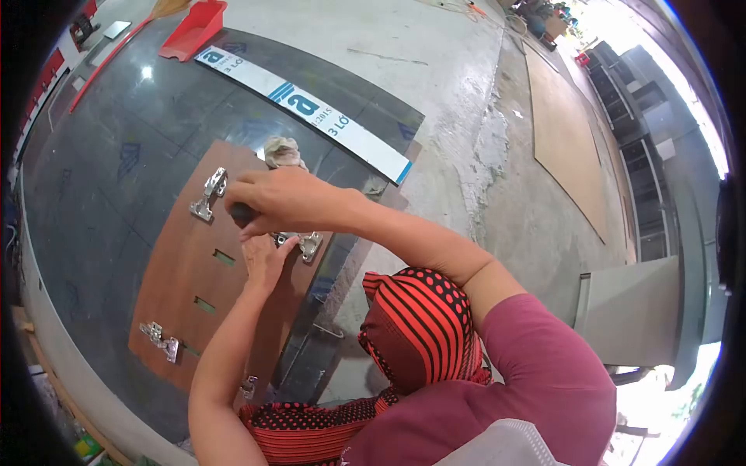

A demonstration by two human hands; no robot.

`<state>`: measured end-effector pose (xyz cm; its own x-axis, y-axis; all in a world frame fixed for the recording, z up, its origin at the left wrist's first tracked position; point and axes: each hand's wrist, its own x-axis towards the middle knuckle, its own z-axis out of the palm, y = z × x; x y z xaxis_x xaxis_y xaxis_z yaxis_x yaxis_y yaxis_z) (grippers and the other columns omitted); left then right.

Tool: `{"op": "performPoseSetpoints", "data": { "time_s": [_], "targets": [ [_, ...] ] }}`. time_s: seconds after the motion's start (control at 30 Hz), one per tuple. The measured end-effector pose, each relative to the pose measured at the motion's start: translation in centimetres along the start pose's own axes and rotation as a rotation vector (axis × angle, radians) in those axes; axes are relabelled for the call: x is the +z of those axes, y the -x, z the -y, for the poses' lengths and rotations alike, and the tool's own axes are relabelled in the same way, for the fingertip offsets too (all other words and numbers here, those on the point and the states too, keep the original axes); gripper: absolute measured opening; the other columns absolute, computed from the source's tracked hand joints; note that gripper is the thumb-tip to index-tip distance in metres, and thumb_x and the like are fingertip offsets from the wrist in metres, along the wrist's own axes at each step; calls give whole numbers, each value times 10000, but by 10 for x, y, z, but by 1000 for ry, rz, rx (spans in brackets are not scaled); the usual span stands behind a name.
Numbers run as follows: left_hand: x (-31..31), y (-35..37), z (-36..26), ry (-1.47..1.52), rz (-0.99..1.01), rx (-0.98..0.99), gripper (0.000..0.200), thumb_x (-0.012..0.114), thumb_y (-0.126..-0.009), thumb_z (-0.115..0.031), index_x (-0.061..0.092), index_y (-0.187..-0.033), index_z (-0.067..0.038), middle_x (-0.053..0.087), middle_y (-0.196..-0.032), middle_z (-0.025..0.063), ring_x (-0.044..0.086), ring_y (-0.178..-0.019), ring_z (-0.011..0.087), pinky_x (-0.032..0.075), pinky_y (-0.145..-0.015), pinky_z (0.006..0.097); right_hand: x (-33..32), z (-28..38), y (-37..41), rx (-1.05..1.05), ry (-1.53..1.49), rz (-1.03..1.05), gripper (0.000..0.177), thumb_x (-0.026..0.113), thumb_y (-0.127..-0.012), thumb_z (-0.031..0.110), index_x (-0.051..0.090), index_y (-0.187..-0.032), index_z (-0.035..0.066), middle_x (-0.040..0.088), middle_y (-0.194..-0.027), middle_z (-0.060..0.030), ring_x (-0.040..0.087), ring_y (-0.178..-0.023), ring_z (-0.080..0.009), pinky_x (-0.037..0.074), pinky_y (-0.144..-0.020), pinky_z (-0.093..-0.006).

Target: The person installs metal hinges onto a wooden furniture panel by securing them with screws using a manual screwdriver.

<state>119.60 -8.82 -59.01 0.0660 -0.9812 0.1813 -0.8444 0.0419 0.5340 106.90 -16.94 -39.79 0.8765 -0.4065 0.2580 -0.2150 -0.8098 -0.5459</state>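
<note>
My right hand (pixel 284 200) is a fist around the dark handle of a screwdriver (pixel 245 213); the shaft is hidden. Just below it, partly covered by it, is my left hand (pixel 266 260), its thumb against a metal cabinet hinge (pixel 309 246) at the right edge of a brown wooden panel (pixel 175 272). The left fingertips are hidden. Another hinge (pixel 208 194) is on the panel's upper part, a third hinge (pixel 160 342) at its lower left. One more metal piece (pixel 249 387) shows near my knee. Several small rectangular slots run down the panel's middle.
The panel lies on a dark sheet-covered work surface (pixel 85 210). A crumpled whitish cloth or glove (pixel 282 151) sits beyond my hands. Farther back are a long white printed strip (pixel 311 113), a red dustpan (pixel 194 31) and a broom (pixel 109 66). A large board (pixel 567 140) lies on the floor at right.
</note>
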Motion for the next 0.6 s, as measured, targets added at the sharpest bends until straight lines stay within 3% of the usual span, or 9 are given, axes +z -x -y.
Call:
{"op": "performPoseSetpoints", "data": {
  "time_s": [0.1, 0.17, 0.23, 0.33, 0.47, 0.53, 0.6],
  "targets": [
    [4, 2, 0, -31, -87, 6, 554, 709, -759, -419, 590, -1061, 30, 574, -1048, 236, 493, -1026, 409, 385, -819, 504, -3, 0, 0, -34, 5, 30, 309, 679, -778, 235, 548, -1022, 99, 577, -962, -87, 603, -856, -292, 478, -722, -394],
    [-4, -2, -7, -42, -116, 46, 509, 707, -762, -413, 622, -996, 30, 607, -968, 232, 542, -947, 398, 399, -799, 490, -5, 1, 1, -87, 20, 63, 301, 682, -775, 230, 547, -1009, 99, 571, -956, -85, 603, -843, -291, 476, -703, -393],
    [-12, -2, -13, -57, 21, 3, 483, 701, -767, -416, 646, -929, 36, 627, -900, 225, 576, -865, 384, 417, -773, 467, -5, 2, 1, -74, 22, 77, 303, 682, -774, 230, 545, -1008, 96, 570, -949, -85, 604, -841, -291, 475, -699, -393],
    [-15, -5, -11, 70, 128, -70, 519, 689, -764, -443, 648, -972, 31, 622, -973, 238, 521, -975, 427, 398, -842, 491, -7, 5, 0, -50, 45, 93, 306, 680, -775, 232, 544, -1010, 91, 572, -934, -84, 604, -840, -287, 473, -695, -393],
    [-14, -6, -12, 57, 142, -95, 505, 686, -765, -442, 659, -941, 30, 635, -954, 233, 536, -961, 429, 398, -851, 489, -3, 3, 0, -50, 75, 60, 303, 674, -777, 226, 548, -1017, 89, 577, -915, -81, 603, -853, -280, 472, -702, -392],
    [-16, -7, -13, -44, 215, -111, 545, 682, -770, -448, 632, -1003, 42, 618, -995, 241, 525, -995, 428, 396, -866, 488, -2, 1, 0, -63, 75, 55, 301, 674, -776, 224, 548, -1014, 90, 578, -918, -81, 602, -858, -280, 472, -703, -390],
    [-7, -3, -8, -60, 108, -69, 574, 681, -772, -453, 610, -1041, 49, 607, -1018, 246, 513, -1017, 428, 394, -870, 488, -2, 0, -1, -76, 75, 51, 299, 673, -774, 221, 549, -1012, 90, 579, -921, -82, 602, -863, -281, 473, -703, -388]
  ]
}}
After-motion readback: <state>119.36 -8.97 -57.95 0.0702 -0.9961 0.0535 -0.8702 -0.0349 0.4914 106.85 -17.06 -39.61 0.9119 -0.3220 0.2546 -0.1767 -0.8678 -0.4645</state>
